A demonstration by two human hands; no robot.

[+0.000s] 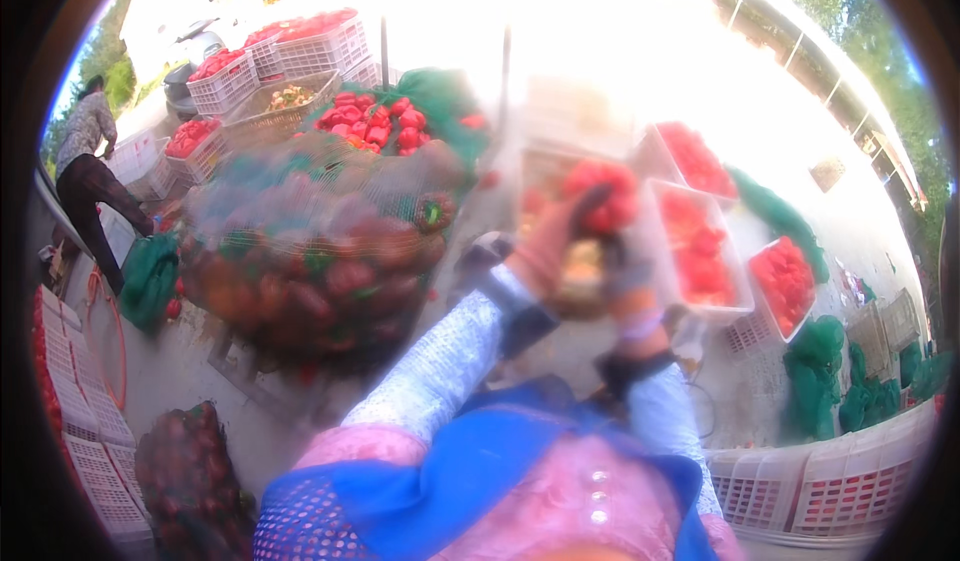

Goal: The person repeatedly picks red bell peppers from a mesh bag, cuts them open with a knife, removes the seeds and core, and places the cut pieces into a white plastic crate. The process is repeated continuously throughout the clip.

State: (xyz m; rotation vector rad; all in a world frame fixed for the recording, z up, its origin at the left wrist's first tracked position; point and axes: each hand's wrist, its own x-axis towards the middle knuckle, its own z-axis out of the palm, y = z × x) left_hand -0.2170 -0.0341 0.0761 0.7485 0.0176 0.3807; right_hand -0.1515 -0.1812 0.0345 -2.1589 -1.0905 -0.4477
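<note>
My left hand [551,242], in a dark-fingered glove, is closed around a blurred red bell pepper [604,192]. Just below the pepper is my right hand [631,287], also partly gloved; motion blur hides whether its fingers hold anything. Behind and under the hands stands a container [581,264] with pale, yellowish pieces in it. Beside my right hand is a white plastic crate [739,298] filled with red peppers [701,249]. To the left of my hands bulges a large mesh sack [315,261] full of dark red and green peppers, with bright red peppers [375,122] at its open end.
More pepper-filled crates stand at right [784,291] and back left [322,47]. A wicker basket [300,107] holds pale scraps. Green net sacks [814,373] lie at right. Another person [90,148] bends at far left, near a hose [120,336]. White crates [855,486] line the lower right.
</note>
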